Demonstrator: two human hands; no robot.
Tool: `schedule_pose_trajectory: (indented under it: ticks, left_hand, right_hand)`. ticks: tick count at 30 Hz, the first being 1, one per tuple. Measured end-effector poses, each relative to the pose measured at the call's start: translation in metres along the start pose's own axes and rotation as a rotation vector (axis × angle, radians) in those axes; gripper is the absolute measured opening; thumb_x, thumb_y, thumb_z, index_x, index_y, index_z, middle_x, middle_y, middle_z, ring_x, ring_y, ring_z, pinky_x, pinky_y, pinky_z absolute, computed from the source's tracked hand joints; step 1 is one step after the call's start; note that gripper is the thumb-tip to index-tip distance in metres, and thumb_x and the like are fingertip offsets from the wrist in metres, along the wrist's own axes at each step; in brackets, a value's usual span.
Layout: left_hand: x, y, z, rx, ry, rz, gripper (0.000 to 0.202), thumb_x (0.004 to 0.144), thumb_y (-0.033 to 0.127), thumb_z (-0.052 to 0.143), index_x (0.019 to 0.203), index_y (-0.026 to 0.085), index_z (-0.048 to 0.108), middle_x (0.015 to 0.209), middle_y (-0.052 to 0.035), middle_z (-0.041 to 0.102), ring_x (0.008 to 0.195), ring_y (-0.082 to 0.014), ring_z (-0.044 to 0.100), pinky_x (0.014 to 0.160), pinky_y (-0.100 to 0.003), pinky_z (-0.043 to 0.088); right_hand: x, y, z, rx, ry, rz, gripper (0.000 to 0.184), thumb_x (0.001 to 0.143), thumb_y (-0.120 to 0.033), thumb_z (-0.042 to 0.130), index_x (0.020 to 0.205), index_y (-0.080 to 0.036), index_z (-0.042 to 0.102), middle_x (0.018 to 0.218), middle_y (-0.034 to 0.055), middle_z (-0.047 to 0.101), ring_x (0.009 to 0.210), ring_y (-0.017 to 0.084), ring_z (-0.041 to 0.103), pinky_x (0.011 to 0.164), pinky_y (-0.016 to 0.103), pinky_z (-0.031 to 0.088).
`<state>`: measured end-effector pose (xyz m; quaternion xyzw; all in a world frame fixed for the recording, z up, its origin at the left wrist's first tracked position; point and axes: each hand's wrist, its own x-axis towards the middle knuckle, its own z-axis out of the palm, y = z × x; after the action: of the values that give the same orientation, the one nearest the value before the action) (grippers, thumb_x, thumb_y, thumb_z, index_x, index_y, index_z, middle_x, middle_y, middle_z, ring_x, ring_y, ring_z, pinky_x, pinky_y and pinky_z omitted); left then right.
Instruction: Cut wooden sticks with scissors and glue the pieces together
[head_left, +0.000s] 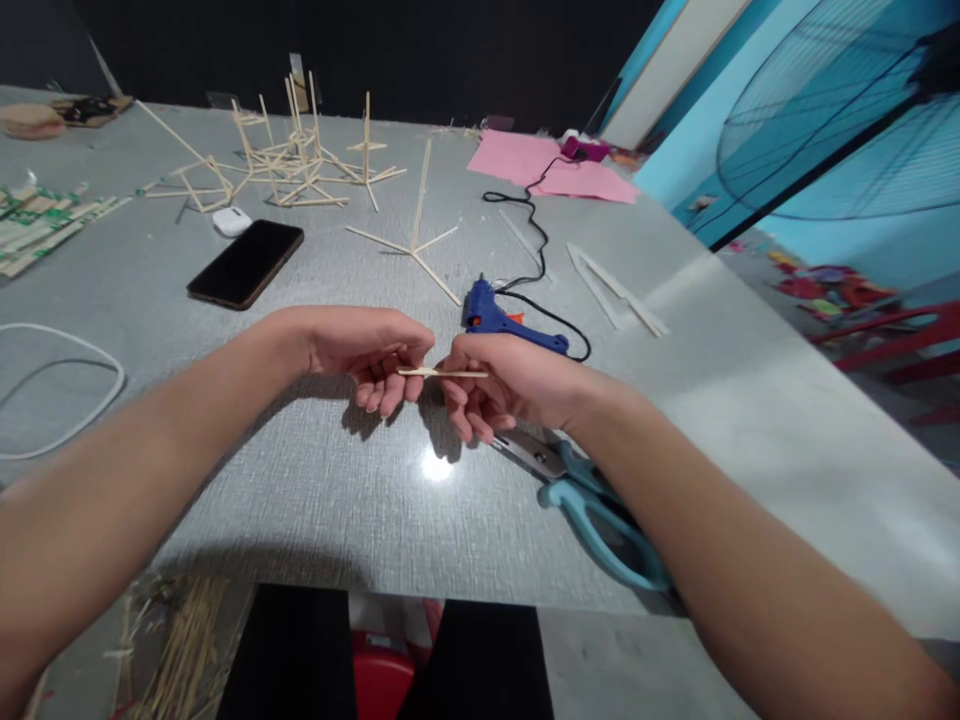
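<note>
A short, thin wooden stick (452,374) lies level between my hands, a little above the table; a paler bit shows near its middle. My left hand (381,355) pinches its left end between thumb and fingers. Around the right part of the same stick, my right hand (499,380) has its thumb and fingertips closed. Below my right hand and forearm rest scissors (600,525) with light blue handles, partly covered by the arm. Just behind my right hand is a blue glue gun (495,312) with an orange trigger, its nozzle pointing away from me.
Beyond my hands stands a small joined-stick piece (413,250). Several stick structures (300,165) fill the back left. Nearby are a phone (246,263), a white earbud case (231,221), pink paper (525,160), a black cord (536,230) and a white cable (112,365).
</note>
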<state>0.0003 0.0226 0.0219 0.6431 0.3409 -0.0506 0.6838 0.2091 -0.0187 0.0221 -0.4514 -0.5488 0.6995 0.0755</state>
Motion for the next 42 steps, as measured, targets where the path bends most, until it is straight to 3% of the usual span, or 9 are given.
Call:
schedule_pose_trajectory:
  ticks: [6, 18, 26, 35, 42]
  left_hand:
    - [0.0007, 0.0022, 0.0009, 0.023, 0.026, -0.017, 0.025, 0.076, 0.034, 0.054, 0.071, 0.015, 0.07, 0.064, -0.0104, 0.071, 0.047, -0.017, 0.058, 0.048, -0.027, 0.052]
    - [0.0025, 0.0064, 0.0049, 0.013, 0.08, -0.005, 0.023, 0.077, 0.033, 0.058, 0.064, 0.017, 0.068, 0.052, -0.0078, 0.061, 0.045, -0.0165, 0.054, 0.037, -0.022, 0.041]
    - [0.002, 0.0055, 0.0037, 0.03, 0.085, -0.005, 0.022, 0.076, 0.035, 0.059, 0.063, 0.019, 0.069, 0.052, -0.0076, 0.06, 0.047, -0.019, 0.054, 0.044, -0.026, 0.049]
    - [-0.0006, 0.0096, 0.0086, -0.008, 0.105, -0.032, 0.029, 0.082, 0.031, 0.053, 0.062, 0.015, 0.066, 0.047, -0.0072, 0.058, 0.041, -0.0132, 0.046, 0.037, -0.021, 0.035]
    - [0.0026, 0.0004, 0.0016, 0.032, 0.043, 0.057, 0.024, 0.079, 0.038, 0.06, 0.066, 0.018, 0.068, 0.048, -0.0082, 0.059, 0.04, -0.018, 0.051, 0.037, -0.026, 0.039]
  right_hand:
    - [-0.0006, -0.0012, 0.0006, 0.009, 0.016, 0.016, 0.037, 0.086, -0.034, 0.047, 0.053, -0.021, 0.056, 0.054, 0.0117, 0.068, 0.043, 0.016, 0.059, 0.038, 0.024, 0.035]
    - [0.0003, 0.0044, -0.0019, 0.029, 0.046, -0.002, 0.036, 0.087, -0.042, 0.056, 0.057, -0.023, 0.056, 0.053, 0.0102, 0.066, 0.042, 0.017, 0.059, 0.033, 0.024, 0.034]
    - [0.0005, 0.0027, -0.0015, 0.011, 0.026, -0.002, 0.031, 0.084, -0.036, 0.053, 0.056, -0.023, 0.055, 0.054, 0.011, 0.067, 0.043, 0.016, 0.058, 0.033, 0.024, 0.033]
    - [-0.0004, 0.0, 0.0005, -0.026, 0.04, 0.036, 0.033, 0.085, -0.036, 0.049, 0.055, -0.023, 0.054, 0.054, 0.0112, 0.067, 0.042, 0.017, 0.057, 0.036, 0.026, 0.033]
    - [0.0003, 0.001, -0.0009, -0.022, 0.033, 0.02, 0.033, 0.083, -0.04, 0.052, 0.054, -0.023, 0.055, 0.054, 0.0096, 0.067, 0.042, 0.017, 0.058, 0.037, 0.025, 0.035]
